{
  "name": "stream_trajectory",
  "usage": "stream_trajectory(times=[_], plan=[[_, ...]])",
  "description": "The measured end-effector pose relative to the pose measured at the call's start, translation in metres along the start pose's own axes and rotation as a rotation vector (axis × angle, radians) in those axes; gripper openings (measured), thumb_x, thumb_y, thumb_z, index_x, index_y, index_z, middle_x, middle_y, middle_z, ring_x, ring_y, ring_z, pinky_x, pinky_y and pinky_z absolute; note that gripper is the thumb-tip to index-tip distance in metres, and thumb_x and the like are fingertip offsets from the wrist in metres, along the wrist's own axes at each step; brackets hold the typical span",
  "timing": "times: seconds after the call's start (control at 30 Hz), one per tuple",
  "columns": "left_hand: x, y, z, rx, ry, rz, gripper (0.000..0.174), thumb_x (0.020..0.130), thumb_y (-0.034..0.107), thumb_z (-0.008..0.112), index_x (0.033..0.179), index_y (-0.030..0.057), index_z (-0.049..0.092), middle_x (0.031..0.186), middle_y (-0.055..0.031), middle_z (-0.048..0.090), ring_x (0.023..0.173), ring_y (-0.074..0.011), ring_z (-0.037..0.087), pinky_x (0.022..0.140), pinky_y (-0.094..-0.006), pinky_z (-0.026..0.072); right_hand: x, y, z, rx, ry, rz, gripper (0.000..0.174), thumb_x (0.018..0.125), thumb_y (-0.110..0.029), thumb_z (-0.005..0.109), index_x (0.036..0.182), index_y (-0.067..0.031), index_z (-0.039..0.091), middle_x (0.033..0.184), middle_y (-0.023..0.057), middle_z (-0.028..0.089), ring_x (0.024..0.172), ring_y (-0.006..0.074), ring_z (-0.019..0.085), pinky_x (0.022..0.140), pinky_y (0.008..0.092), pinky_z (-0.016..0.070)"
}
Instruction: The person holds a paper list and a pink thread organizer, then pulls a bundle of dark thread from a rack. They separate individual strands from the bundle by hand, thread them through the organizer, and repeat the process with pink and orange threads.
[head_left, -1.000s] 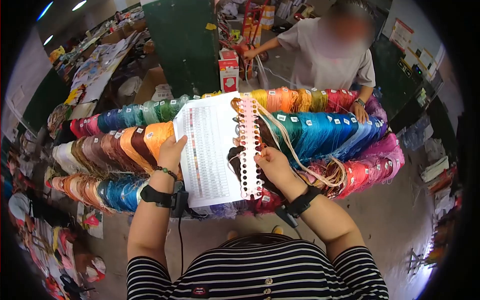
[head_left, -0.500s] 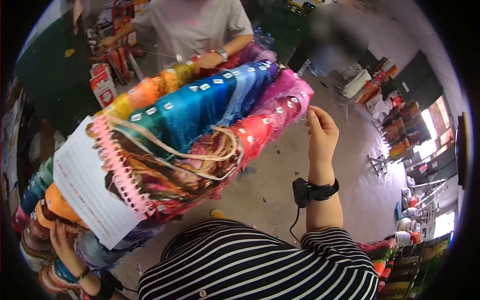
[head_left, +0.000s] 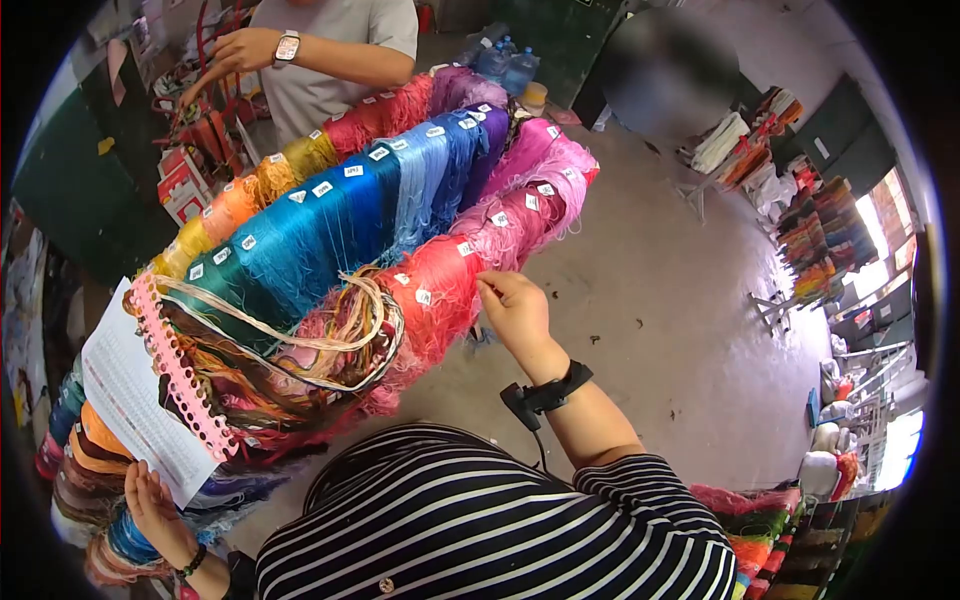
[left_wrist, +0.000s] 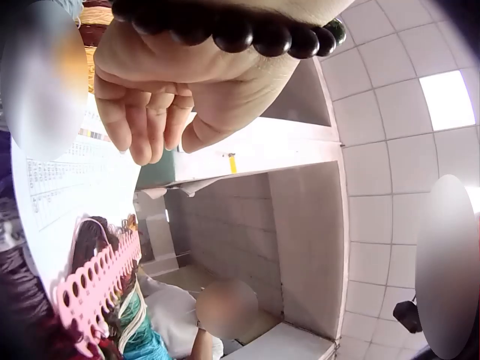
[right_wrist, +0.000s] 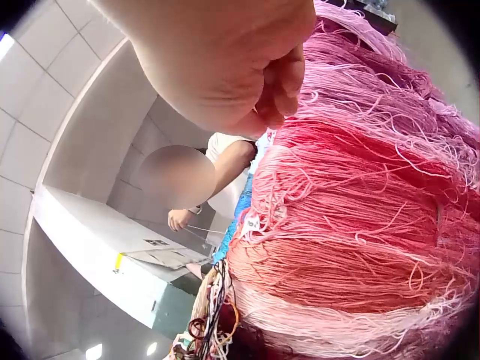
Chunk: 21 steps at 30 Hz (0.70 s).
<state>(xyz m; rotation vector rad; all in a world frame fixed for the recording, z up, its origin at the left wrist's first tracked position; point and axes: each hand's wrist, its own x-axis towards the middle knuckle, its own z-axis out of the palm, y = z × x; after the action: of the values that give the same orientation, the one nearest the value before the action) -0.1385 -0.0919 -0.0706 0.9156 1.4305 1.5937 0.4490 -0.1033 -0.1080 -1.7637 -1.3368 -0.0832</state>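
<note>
My left hand (head_left: 158, 512) lies at the lower edge of a printed sheet (head_left: 135, 385), its fingers extended over the paper and the brown skeins. In the left wrist view the fingers (left_wrist: 139, 131) bend loosely in front of the sheet. A pink punched strip (head_left: 180, 370) with thread tied through its holes lies along the sheet's right side. My right hand (head_left: 518, 312) is at the front edge of a red thread skein (head_left: 440, 275), fingers bent and thumb near the index fingertip. Its fingertips overlap the red threads in the right wrist view; I cannot tell whether they pinch any.
Rows of labelled skeins, blue (head_left: 350, 195) and pink (head_left: 550, 165) among them, hang on a long rack. A loose thread bundle (head_left: 365, 320) drapes over it. Another person (head_left: 340, 50) stands behind the rack. Water bottles (head_left: 518, 68) stand at the far end.
The view has swung rightward along the rack. My right hand left the pink strip, reached out past the pink end, then came back to the red skeins. My left hand moved down the sheet.
</note>
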Motion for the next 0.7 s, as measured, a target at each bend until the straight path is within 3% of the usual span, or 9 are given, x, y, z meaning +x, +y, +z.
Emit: stream_trajectory(times=[0.2, 0.33, 0.43, 0.53, 0.67, 0.7], plan=[[-0.03, -0.003, 0.023, 0.039, 0.016, -0.035, 0.036, 0.095, 0.023, 0.056, 0.128, 0.0084, 0.051, 0.12, -0.0023, 0.06, 0.094, -0.0083, 0.058, 0.08, -0.02, 0.0448, -0.003, 0.006, 0.015, 0.055, 0.039, -0.32, 0.017, 0.078, -0.007, 0.068, 0.095, -0.0089, 0.07, 0.084, 0.0102, 0.066, 0.075, 0.0285, 0.064, 0.067, 0.0364, 0.0514], [-0.044, 0.002, 0.036, 0.04, 0.003, -0.031, 0.035, 0.095, 0.023, 0.057, 0.127, 0.0084, 0.052, 0.118, -0.0032, 0.06, 0.095, -0.0091, 0.058, 0.081, -0.0212, 0.0451, -0.005, 0.002, 0.021, 0.13, -0.086, -0.36, 0.019, 0.076, -0.009, 0.07, 0.095, -0.0102, 0.07, 0.088, 0.0095, 0.065, 0.077, 0.0262, 0.063, 0.067, 0.0356, 0.051], [-0.055, 0.005, 0.042, 0.071, 0.006, -0.039, 0.032, 0.095, 0.022, 0.057, 0.123, 0.0086, 0.054, 0.116, -0.003, 0.061, 0.095, -0.009, 0.058, 0.081, -0.0221, 0.0457, 0.001, -0.002, 0.02, 0.099, -0.115, -0.499, 0.023, 0.075, -0.01, 0.071, 0.098, -0.0109, 0.068, 0.091, 0.0095, 0.064, 0.079, 0.0267, 0.062, 0.069, 0.0364, 0.0505], [-0.058, 0.0, 0.044, 0.072, -0.017, -0.045, 0.03, 0.095, 0.021, 0.057, 0.122, 0.0084, 0.055, 0.115, -0.0029, 0.061, 0.092, -0.0093, 0.058, 0.081, -0.0224, 0.0457, 0.005, 0.02, 0.022, -0.007, -0.089, -0.398, 0.028, 0.075, -0.011, 0.071, 0.102, -0.0105, 0.066, 0.092, 0.0095, 0.064, 0.08, 0.0277, 0.062, 0.071, 0.0373, 0.0498], [-0.06, -0.003, 0.047, 0.1, -0.004, -0.079, 0.03, 0.095, 0.021, 0.057, 0.122, 0.0083, 0.055, 0.114, -0.0027, 0.061, 0.091, -0.0095, 0.058, 0.081, -0.0227, 0.0454, -0.001, 0.041, 0.021, 0.152, -0.057, -0.231, 0.03, 0.076, -0.011, 0.07, 0.105, -0.0098, 0.063, 0.097, 0.011, 0.064, 0.085, 0.0303, 0.061, 0.076, 0.0399, 0.0488], [-0.061, -0.002, 0.051, 0.108, 0.002, -0.089, 0.029, 0.095, 0.021, 0.056, 0.122, 0.0084, 0.055, 0.113, -0.0027, 0.061, 0.09, -0.0096, 0.057, 0.081, -0.0228, 0.0453, -0.001, 0.039, 0.018, 0.161, -0.038, -0.205, 0.022, 0.077, -0.01, 0.069, 0.098, -0.0088, 0.065, 0.093, 0.0117, 0.065, 0.084, 0.0302, 0.062, 0.074, 0.0389, 0.0497]])
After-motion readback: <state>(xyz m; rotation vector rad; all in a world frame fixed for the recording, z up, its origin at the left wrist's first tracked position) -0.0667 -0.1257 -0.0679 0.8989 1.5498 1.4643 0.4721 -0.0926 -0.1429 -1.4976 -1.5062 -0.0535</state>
